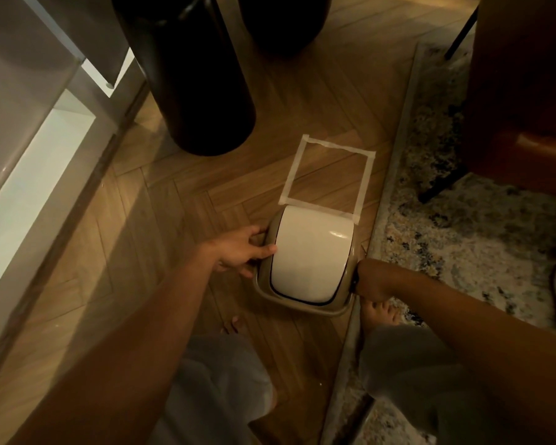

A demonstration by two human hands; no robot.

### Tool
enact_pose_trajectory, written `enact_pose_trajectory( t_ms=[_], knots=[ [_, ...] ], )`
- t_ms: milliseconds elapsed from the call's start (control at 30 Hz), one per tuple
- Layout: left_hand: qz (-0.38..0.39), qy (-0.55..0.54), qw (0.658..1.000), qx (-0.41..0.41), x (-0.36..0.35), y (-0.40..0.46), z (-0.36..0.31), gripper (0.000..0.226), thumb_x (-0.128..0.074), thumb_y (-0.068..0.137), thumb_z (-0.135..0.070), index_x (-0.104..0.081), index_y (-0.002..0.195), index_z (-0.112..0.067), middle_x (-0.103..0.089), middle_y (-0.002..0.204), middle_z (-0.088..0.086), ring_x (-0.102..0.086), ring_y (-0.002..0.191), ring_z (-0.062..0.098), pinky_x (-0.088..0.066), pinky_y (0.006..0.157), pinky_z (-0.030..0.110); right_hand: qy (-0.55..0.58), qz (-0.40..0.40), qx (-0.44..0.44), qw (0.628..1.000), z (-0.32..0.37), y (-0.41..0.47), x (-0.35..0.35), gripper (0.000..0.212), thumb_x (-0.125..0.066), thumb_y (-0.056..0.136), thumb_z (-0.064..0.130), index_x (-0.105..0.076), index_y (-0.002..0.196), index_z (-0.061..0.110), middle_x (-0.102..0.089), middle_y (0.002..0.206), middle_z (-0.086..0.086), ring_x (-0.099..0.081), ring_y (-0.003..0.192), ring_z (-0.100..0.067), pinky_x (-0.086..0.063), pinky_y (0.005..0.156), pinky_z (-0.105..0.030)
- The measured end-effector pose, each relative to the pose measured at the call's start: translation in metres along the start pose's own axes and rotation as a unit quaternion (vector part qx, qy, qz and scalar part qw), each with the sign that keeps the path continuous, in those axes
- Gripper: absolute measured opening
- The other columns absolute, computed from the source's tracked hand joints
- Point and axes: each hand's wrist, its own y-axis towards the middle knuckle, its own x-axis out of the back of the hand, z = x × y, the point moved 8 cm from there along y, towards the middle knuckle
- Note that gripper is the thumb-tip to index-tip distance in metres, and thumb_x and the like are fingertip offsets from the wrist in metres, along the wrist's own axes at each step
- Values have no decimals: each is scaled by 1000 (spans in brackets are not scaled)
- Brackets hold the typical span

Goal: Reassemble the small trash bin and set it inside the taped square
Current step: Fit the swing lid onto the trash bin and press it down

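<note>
Knees in grey trousers (225, 380) and bare feet frame the near floor. Both hands grip the small trash bin (305, 261) by its tan rim: the left hand (238, 250) has its fingers (264, 250) spread, thumb on the white swing lid (308, 252); the right hand (371, 281) is curled tight at the opposite edge. No writing is legible. The bin overlaps the taped square's (329, 175) near edge on the herringbone floor (174, 203), beside a patterned rug (463, 220). Farther off stands a tall black cylinder (187, 75).

1 head-worn view, steeply down and forward, close over the floor (161, 200).
</note>
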Motion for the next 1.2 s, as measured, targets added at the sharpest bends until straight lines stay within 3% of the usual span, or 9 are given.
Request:
enact_pose_trajectory(
  t_ms=[100,267,433,533,667,800,933,1100,1200],
  knots=[
    [-6,14,1000,-8,-4,2,2,80,-69,92,-29,-23,158,-27,-53,134,2,-61,107,18,-59,87,47,-5,7,27,1000,-3,7,-9,30,-46,104,14,-68,119,-1,-65,120,-17,-64,97,-26,-46,80,-28],
    [-11,38,999,-13,-4,2,2,80,-68,93,-34,-22,158,-29,-47,148,4,-58,118,22,-57,91,50,-12,-3,60,998,-7,10,-8,27,-57,100,23,-71,112,3,-69,113,-16,-63,92,-20,-50,79,-29],
    [-20,128,991,-39,5,1,-12,84,-73,87,-43,-28,157,-30,-47,149,0,-54,115,10,-53,92,34,-78,-47,23,996,-18,9,27,44,-53,102,25,-49,142,9,-52,143,-13,-54,125,-25,-45,101,-32],
    [-34,123,989,-79,5,0,-28,84,-70,87,-50,-28,156,-29,-44,151,-1,-51,110,2,-48,81,24,-72,-132,12,989,-8,-2,64,45,-45,103,24,-40,146,12,-49,147,-13,-53,129,-30,-46,101,-39],
    [-58,90,985,-133,-12,5,-48,64,-45,101,-54,-27,157,-29,-41,156,-2,-43,130,9,-35,90,18,43,-316,104,942,26,-29,100,43,-46,103,30,-43,144,16,-57,134,-14,-60,114,-36,-49,85,-42],
    [-91,67,986,-118,-25,14,-43,63,-29,105,-53,-6,160,-32,-27,164,1,-28,148,24,-27,112,32,108,-228,184,950,52,-21,70,60,-32,104,55,-36,151,18,-42,151,-9,-40,137,-32,-36,110,-43],
    [-100,15,987,-125,-29,16,-36,60,-28,107,-49,-2,160,-36,-24,165,3,-30,146,25,-30,112,38,101,-275,187,938,49,-10,51,65,-36,102,56,-22,157,23,-29,157,-4,-26,141,-29,-26,115,-44],
    [-110,-37,983,-143,-26,16,-33,56,-29,107,-48,-8,158,-43,-33,158,0,-40,121,10,-36,94,32,134,-311,227,913,46,-2,62,59,-40,102,56,-30,151,25,-36,152,-1,-32,134,-24,-25,106,-33],
    [-134,-19,979,-151,-25,20,-29,55,-28,105,-54,-12,156,-44,-38,153,-1,-44,115,8,-40,90,31,155,-325,212,908,42,2,66,59,-44,100,57,-38,149,25,-43,150,-2,-37,132,-24,-31,108,-38]
  ],
)
